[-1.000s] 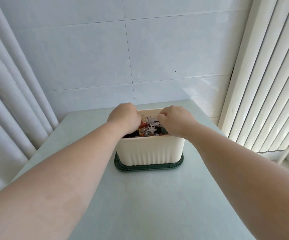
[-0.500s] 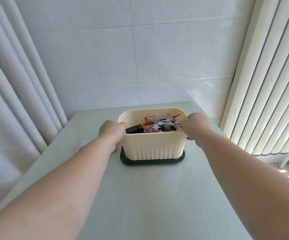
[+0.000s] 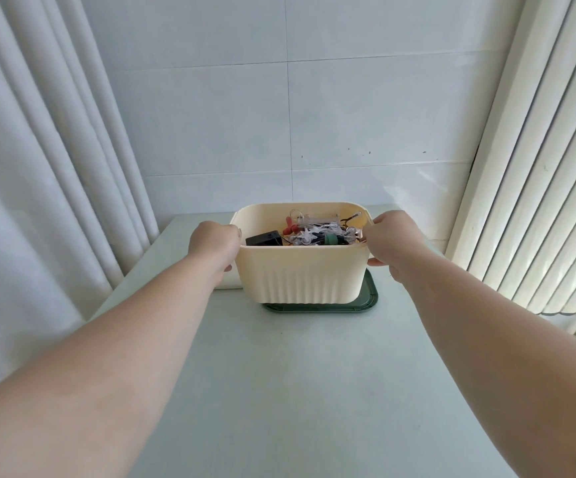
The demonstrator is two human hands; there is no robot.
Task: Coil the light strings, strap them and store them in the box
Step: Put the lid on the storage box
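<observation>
A cream ribbed box (image 3: 302, 276) is held just above a dark green lid (image 3: 348, 307) lying flat on the table. Inside it lie coiled light strings (image 3: 317, 234) with clear star bulbs, a green strap and a black battery case (image 3: 264, 239). My left hand (image 3: 215, 244) grips the box's left rim and side. At the right rim my right hand (image 3: 391, 241) grips the box. Both arms reach forward from the bottom corners.
The pale green table (image 3: 296, 391) stands against a white tiled wall. White curtains (image 3: 38, 201) hang at the left, vertical blinds (image 3: 538, 184) at the right. A small white object (image 3: 229, 282) lies on the table behind my left wrist.
My hands left the inside of the box, moved out to its two sides and took hold. The box has risen and shifted slightly left off the green lid.
</observation>
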